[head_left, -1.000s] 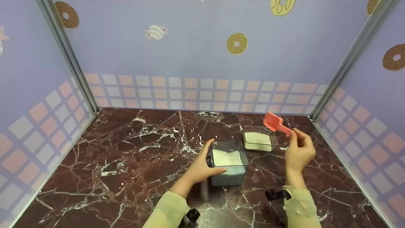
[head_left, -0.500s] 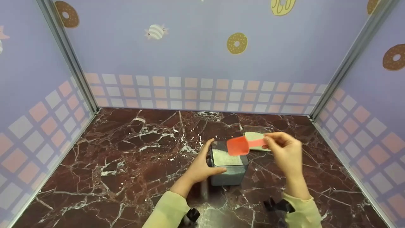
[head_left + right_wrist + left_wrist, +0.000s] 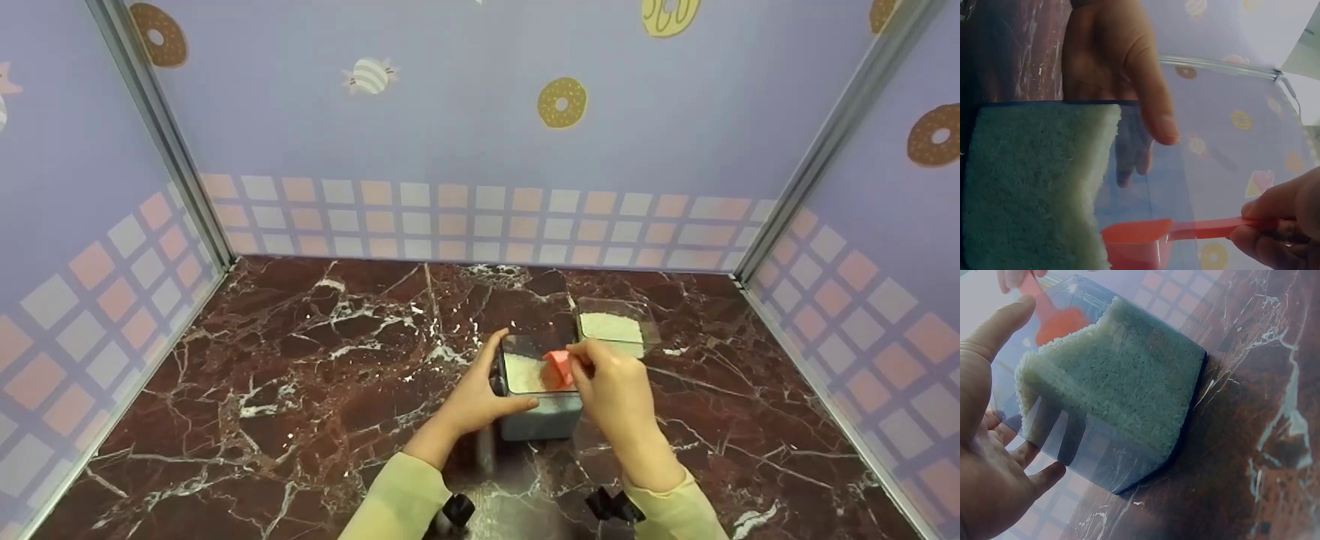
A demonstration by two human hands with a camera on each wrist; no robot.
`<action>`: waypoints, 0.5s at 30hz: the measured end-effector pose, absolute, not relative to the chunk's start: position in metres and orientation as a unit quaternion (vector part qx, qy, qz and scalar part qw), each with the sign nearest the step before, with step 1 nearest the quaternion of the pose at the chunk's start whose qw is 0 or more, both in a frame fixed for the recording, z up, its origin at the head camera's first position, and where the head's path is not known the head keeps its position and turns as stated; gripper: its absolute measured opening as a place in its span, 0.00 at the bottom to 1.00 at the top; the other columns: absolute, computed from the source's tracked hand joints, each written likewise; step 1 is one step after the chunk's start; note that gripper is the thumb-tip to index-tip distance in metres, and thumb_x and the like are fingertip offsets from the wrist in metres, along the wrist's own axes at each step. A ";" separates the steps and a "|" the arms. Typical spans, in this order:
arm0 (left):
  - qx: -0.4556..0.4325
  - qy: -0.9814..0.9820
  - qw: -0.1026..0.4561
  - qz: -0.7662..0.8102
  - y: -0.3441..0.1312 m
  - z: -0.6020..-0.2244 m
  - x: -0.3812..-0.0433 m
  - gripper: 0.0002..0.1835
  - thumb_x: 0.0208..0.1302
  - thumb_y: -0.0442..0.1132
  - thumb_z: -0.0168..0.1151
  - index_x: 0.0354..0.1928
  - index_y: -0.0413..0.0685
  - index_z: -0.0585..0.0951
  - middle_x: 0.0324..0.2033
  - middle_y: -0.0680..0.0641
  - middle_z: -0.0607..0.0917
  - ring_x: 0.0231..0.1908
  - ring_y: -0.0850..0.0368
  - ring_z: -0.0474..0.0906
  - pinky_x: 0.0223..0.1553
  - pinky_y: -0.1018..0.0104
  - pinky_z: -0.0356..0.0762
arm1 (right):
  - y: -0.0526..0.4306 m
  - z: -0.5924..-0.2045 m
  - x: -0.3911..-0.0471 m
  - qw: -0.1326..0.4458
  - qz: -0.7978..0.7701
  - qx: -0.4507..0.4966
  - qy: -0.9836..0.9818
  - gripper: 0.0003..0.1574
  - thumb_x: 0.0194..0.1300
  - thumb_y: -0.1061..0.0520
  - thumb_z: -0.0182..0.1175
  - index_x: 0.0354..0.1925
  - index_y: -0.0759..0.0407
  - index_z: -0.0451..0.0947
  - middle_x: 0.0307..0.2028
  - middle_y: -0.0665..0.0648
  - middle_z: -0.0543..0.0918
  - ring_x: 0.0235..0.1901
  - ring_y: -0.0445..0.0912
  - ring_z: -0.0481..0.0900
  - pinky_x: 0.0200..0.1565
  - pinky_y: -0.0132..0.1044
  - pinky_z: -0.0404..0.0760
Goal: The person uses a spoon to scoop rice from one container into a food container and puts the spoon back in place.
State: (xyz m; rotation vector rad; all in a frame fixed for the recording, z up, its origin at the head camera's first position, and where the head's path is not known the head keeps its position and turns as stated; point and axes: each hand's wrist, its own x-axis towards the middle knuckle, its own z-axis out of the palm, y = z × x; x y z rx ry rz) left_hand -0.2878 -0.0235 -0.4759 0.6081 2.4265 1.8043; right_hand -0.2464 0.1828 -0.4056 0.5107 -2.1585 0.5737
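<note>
A clear square-sided container (image 3: 541,420) of white rice (image 3: 523,373) stands on the table. My left hand (image 3: 474,397) grips its left side, thumb on the near face and fingers round the far side. My right hand (image 3: 619,386) pinches the handle of a red scoop (image 3: 557,369) inside the container's mouth. In the right wrist view, the scoop's bowl (image 3: 1140,239) meets the sloping top of the rice (image 3: 1039,180). The left wrist view also has the scoop (image 3: 1064,323) at the rice surface, seen through the clear wall.
Behind and right of the container sits a low clear box (image 3: 649,330) with more rice (image 3: 611,326), partly hidden by my right hand. Stray grains dot the dark marbled table (image 3: 337,390). Patterned panels (image 3: 480,135) close off the back and sides.
My right hand has brought the scoop leftward and down, from above the low box's right side into the tall container. My left hand and the container have stayed put.
</note>
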 end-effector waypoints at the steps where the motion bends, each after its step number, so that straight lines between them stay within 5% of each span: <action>1: 0.197 0.787 0.029 0.585 -0.024 -0.476 -0.288 0.62 0.47 0.51 0.82 0.81 0.61 0.53 0.79 0.40 0.58 0.75 0.37 0.60 0.75 0.33 0.57 | 0.184 -0.406 -0.248 0.400 0.245 0.183 -0.864 0.06 0.56 0.69 0.72 0.32 0.62 0.85 0.22 0.56 0.87 0.19 0.45 0.79 0.22 0.39 0.79; 9: 0.197 0.786 0.033 0.585 -0.024 -0.477 -0.288 0.62 0.49 0.51 0.82 0.81 0.62 0.52 0.80 0.40 0.56 0.77 0.37 0.58 0.76 0.35 0.56 | 0.199 -0.402 -0.264 0.266 0.426 0.038 -0.864 0.04 0.61 0.68 0.67 0.34 0.66 0.89 0.24 0.60 0.88 0.20 0.41 0.79 0.23 0.22 0.75; 15: 0.199 0.784 0.034 0.587 -0.024 -0.480 -0.290 0.61 0.50 0.50 0.82 0.81 0.61 0.52 0.80 0.40 0.56 0.76 0.37 0.60 0.76 0.35 0.58 | 0.203 -0.404 -0.270 0.193 0.534 -0.002 -0.823 0.05 0.63 0.69 0.66 0.36 0.70 0.88 0.24 0.61 0.88 0.20 0.42 0.84 0.24 0.25 0.82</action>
